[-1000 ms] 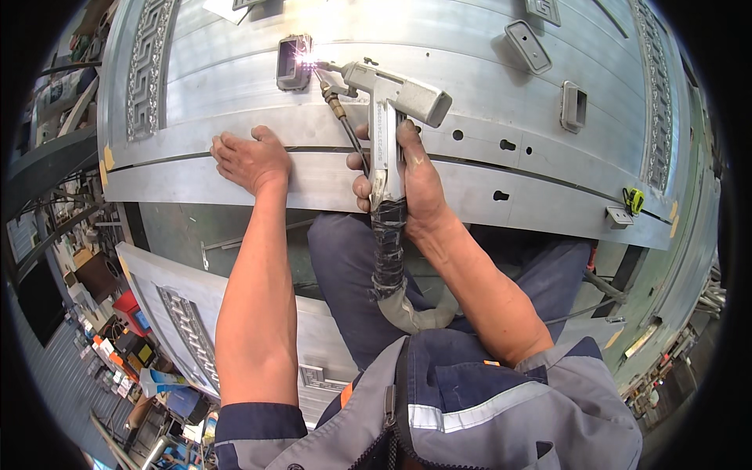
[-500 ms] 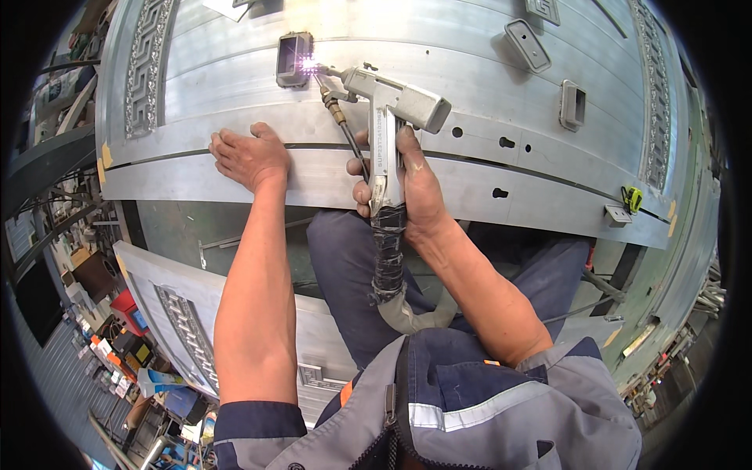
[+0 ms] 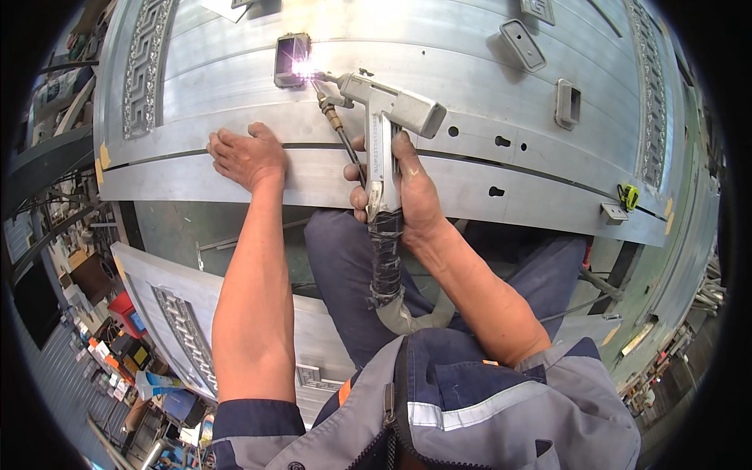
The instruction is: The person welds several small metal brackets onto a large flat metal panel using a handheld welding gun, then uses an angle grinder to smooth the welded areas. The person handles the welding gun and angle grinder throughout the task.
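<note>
My right hand [image 3: 413, 192] is wrapped round the grip of a silver handheld welding gun [image 3: 381, 153], which has a black-taped cable below. A brass-fitted wire feed tube [image 3: 333, 117] runs beside it to the nozzle tip. Bright pink-white light flares at the lower right edge of a small open rectangular metal box [image 3: 291, 48] standing on the large aluminium panel [image 3: 227, 86]; the glare hides the exact contact. Left of the gun, my left hand [image 3: 249, 158] rests on the panel's near edge, across the long dark gap, holding nothing, its fingers slightly bent.
Two more rectangular metal pieces, one larger [image 3: 522, 45] and one smaller [image 3: 569, 104], sit at the right. A yellow-green tape measure [image 3: 628, 197] lies at the right edge. Another patterned panel [image 3: 157, 274] lies below left. Tools and boxes crowd the floor at far left.
The light at the nozzle has grown larger and brighter. The gun tip has shifted very slightly down along the box's edge. My left hand stays on the panel.
</note>
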`<state>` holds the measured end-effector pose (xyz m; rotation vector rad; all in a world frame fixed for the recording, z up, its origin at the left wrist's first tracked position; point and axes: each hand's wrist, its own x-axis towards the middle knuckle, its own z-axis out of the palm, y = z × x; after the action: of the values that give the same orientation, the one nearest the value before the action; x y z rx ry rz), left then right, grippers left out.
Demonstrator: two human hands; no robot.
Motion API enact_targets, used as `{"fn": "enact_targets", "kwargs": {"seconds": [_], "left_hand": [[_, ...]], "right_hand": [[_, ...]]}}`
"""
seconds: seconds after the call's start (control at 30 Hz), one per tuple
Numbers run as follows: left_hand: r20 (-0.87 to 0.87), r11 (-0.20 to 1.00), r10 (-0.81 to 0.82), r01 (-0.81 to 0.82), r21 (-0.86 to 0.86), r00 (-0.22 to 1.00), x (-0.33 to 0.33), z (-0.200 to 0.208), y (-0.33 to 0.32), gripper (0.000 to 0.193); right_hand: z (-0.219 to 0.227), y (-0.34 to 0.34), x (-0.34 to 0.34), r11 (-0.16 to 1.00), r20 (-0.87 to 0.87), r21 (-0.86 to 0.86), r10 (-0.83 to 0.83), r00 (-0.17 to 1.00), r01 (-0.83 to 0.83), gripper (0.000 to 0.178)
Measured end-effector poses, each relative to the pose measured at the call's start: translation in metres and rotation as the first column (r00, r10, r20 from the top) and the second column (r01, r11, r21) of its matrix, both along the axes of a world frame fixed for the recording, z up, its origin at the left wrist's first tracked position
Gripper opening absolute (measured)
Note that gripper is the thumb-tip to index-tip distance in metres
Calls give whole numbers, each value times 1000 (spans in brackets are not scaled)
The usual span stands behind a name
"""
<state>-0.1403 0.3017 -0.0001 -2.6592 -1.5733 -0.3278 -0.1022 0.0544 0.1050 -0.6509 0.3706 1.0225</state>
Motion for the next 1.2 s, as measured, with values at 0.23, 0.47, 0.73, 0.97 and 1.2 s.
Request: {"fn": "enact_targets", "kwargs": {"seconds": [0.23,0.47,0.73,0.97,1.2], "left_hand": [[4,1000,6,-6,-29,1000,-1,3,-2,68],[16,1000,4,-4,27,1000,-2,-1,-3,64],[-19,998,29,-30,-48,999,0,4,-6,64],[33,999,13,-12,-35,999,-2,-2,-5,65],[57,996,0,5,-85,998,1,12,-11,71]], "right_hand": [[12,-7,-2,999,8,-42,22,1000,-22,73],[21,2,27,998,111,-62,-14,994,21,72],[10,16,48,997,88,-40,-66,994,70,62],[0,19,47,997,94,-58,-35,995,41,68],[-2,16,45,998,63,-26,-57,996,58,64]]}}
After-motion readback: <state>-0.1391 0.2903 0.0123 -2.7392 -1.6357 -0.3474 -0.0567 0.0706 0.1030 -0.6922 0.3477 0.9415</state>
